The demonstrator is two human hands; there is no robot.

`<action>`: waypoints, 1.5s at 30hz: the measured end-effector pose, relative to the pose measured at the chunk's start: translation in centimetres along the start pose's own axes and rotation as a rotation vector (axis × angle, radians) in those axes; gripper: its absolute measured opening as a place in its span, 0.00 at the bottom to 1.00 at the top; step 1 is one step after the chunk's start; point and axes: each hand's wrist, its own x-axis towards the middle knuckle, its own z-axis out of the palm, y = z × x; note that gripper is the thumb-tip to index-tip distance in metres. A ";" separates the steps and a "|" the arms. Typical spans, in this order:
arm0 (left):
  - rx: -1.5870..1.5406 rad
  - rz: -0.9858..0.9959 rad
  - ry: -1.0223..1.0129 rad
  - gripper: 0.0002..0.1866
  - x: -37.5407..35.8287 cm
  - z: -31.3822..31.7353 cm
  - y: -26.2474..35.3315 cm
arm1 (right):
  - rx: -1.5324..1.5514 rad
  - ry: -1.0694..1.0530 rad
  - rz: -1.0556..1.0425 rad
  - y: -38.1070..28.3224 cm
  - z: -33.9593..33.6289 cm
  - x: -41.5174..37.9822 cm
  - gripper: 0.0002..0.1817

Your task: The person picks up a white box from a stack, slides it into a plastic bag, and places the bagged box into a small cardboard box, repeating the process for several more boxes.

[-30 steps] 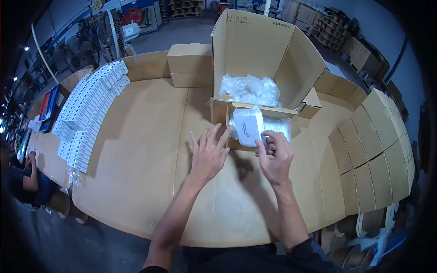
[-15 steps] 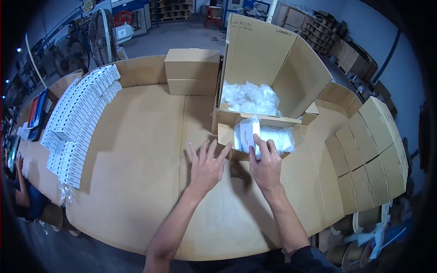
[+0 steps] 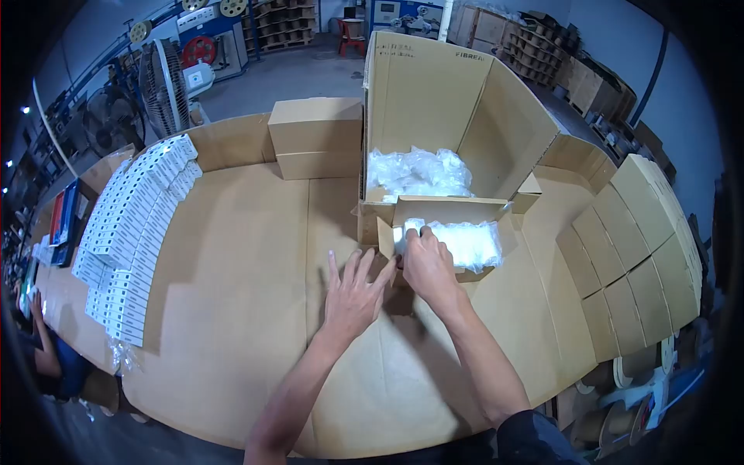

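My right hand (image 3: 431,270) grips a small white box (image 3: 414,224) at the left end of an open small carton (image 3: 449,208). Only the top of that box shows above my fingers. To its right, clear bubble wrap (image 3: 477,245) fills the carton. My left hand (image 3: 353,298) holds nothing; its fingers are spread, with the fingertips close to the carton's left flap (image 3: 384,236).
Behind stands a tall open carton (image 3: 426,85) with crumpled clear plastic (image 3: 422,172) inside. Stacked white boxes (image 3: 139,213) line the left side, closed brown boxes (image 3: 635,256) the right. One brown box (image 3: 316,136) stands at the back. Another person's arm (image 3: 43,341) shows far left.
My right hand has moved left and lowered the white box from above the carton into its left end. The left hand stays spread beside the flap. The view has shifted slightly.
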 end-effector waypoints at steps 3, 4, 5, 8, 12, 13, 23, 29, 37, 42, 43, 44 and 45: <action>-0.006 -0.001 0.002 0.41 0.2 -0.6 0.0 | 0.035 -0.044 0.072 -0.7 -0.7 -1.0 0.18; -0.009 0.008 -0.008 0.40 0.4 -0.9 -0.2 | 0.004 0.053 0.015 -0.7 -0.4 -2.1 0.19; -0.020 0.011 -0.025 0.40 0.3 -1.0 0.0 | -0.029 0.139 -0.038 -0.4 -0.2 -3.4 0.21; -0.039 0.006 -0.008 0.40 0.5 -1.1 -0.3 | -0.097 0.049 -0.111 0.9 1.4 -4.9 0.31; -0.050 -0.001 -0.019 0.42 0.0 -0.7 -0.2 | -0.105 -0.034 -0.129 1.8 2.8 -5.7 0.35; -0.040 -0.004 -0.019 0.42 0.2 -0.6 -0.3 | -0.103 -0.044 -0.136 2.0 3.0 -5.3 0.35; 0.051 -0.059 -0.072 0.45 -0.8 -0.8 0.3 | -0.050 -0.102 -0.206 2.5 1.4 -4.9 0.41; 0.054 -0.095 0.026 0.44 -0.2 -1.1 1.3 | 0.329 0.290 -0.098 6.0 -1.5 -8.5 0.31; -0.382 -0.242 0.272 0.30 2.2 0.1 4.5 | 0.627 0.702 0.530 17.8 2.9 -8.6 0.19; -0.679 -0.496 0.257 0.20 4.5 1.0 6.0 | 0.728 0.285 0.521 16.7 -0.3 -5.2 0.25; -0.674 -0.524 0.266 0.19 4.9 1.5 5.7 | 0.709 0.281 0.505 16.7 -0.4 -4.6 0.24; -0.658 -0.522 0.297 0.19 5.0 1.8 5.6 | 0.690 0.275 0.492 16.7 -0.3 -4.1 0.24; -0.643 -0.522 0.325 0.18 5.0 2.0 5.6 | 0.669 0.268 0.481 16.9 0.0 -4.0 0.23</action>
